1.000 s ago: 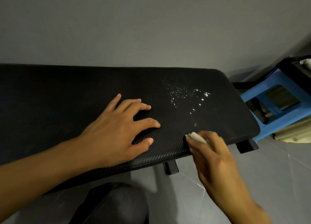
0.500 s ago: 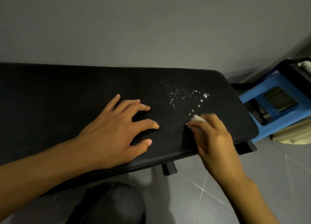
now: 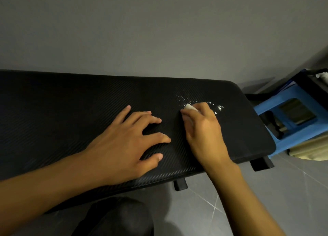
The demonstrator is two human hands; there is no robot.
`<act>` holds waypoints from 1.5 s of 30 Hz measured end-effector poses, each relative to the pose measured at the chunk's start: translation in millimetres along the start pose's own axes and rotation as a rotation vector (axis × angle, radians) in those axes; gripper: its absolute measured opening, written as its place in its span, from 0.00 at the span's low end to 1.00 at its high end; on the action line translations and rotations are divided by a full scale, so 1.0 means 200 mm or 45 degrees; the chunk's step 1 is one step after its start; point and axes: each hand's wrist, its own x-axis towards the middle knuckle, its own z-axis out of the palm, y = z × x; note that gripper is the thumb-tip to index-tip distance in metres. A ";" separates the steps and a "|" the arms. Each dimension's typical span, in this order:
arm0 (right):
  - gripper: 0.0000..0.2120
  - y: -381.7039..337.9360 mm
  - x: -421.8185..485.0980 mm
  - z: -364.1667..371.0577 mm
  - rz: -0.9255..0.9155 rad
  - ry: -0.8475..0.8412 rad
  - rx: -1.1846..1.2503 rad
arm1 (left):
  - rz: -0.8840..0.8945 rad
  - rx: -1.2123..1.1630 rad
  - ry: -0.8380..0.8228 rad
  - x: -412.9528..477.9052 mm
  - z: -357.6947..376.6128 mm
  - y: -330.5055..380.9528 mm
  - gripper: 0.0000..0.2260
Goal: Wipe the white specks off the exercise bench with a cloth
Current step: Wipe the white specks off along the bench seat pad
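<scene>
Bench pad (image 3: 71, 111) black, matt, ribbed weave, probably vinyl. Cloth (image 3: 190, 107) white, soft. Stool (image 3: 305, 136) blue plastic.

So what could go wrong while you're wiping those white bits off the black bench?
The cloth is a small wad, mostly hidden under the right hand, so a swipe could miss some white specks. The specks lie near the bench end, so wiping that way might push them onto the blue stool or the floor. The left hand rests flat close by; specks swept toward it could stick.
</scene>
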 end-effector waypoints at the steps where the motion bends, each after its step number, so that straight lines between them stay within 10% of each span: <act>1: 0.13 0.00 -0.02 -0.01 -0.021 -0.009 0.007 | 0.005 -0.004 -0.002 0.00 0.00 0.00 0.20; 45: 0.07 -0.09 0.25 0.08 -0.191 -0.124 -0.166 | 0.005 0.022 0.005 0.02 0.01 -0.01 0.19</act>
